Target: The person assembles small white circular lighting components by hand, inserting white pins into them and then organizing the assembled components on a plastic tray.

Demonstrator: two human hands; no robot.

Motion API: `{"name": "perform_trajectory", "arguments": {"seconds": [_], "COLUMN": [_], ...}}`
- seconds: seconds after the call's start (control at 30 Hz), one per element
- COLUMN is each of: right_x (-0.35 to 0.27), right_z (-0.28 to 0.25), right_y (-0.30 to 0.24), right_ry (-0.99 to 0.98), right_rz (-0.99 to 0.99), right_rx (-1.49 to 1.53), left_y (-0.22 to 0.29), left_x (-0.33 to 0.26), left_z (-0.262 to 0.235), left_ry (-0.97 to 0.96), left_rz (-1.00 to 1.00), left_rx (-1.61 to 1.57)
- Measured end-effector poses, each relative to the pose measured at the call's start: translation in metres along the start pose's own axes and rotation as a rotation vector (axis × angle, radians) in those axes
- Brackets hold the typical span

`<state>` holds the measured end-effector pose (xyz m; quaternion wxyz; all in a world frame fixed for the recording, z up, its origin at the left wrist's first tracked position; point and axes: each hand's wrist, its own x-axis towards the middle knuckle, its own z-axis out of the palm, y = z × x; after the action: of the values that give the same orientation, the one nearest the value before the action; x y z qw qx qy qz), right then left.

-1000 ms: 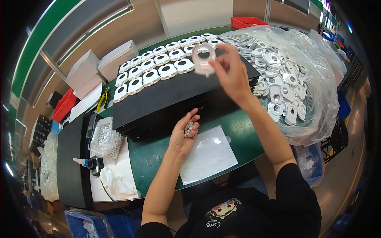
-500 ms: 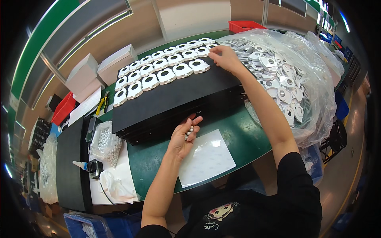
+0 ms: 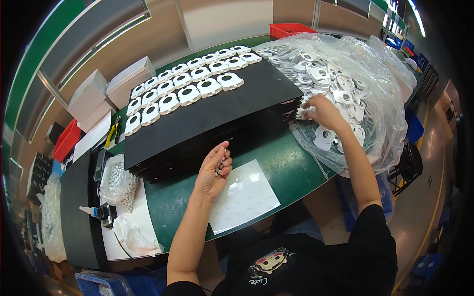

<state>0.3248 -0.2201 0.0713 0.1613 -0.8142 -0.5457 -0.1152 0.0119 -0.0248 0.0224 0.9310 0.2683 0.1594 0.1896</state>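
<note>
My left hand (image 3: 215, 172) is closed around several small whitish balls (image 3: 220, 167), held in front of a stack of black boards (image 3: 197, 121). On the top board stand rows of white plates (image 3: 188, 95), each with a round hole and a rounded end. At the right, my right hand (image 3: 323, 113) reaches over the near left edge of a heap of loose white plates (image 3: 340, 96) in a clear plastic bag (image 3: 385, 123). Its fingers are bent and a little apart, near a plate; no plate shows in its grasp.
On the green table (image 3: 168, 202) lies a white sheet (image 3: 244, 197). To the left are a bag of white balls (image 3: 118, 180), a small glue bottle (image 3: 89, 211), yellow-handled pliers (image 3: 112, 133) and white boxes (image 3: 131, 81). Red bins (image 3: 289, 29) stand at the back and far left.
My right hand has left the plate at the right end of the middle row and moved right and nearer, to the bagged heap. My left hand keeps its balls. The whole view has shifted slightly.
</note>
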Motion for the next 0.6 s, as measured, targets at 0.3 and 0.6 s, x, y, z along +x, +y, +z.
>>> {"name": "perform_trajectory", "arguments": {"seconds": [0.3, 0.6], "right_x": [-0.035, -0.063], "right_z": [-0.005, -0.045], "right_y": [-0.018, -0.056], "right_ry": [0.029, 0.262], "right_rz": [-0.026, 0.291], "right_rx": [-0.050, 0.181], "left_y": [-0.004, -0.002], "left_x": [0.008, 0.008], "left_z": [-0.011, -0.016], "left_ry": [-0.049, -0.073], "left_rz": [0.004, -0.009], "left_rx": [0.037, -0.003]}}
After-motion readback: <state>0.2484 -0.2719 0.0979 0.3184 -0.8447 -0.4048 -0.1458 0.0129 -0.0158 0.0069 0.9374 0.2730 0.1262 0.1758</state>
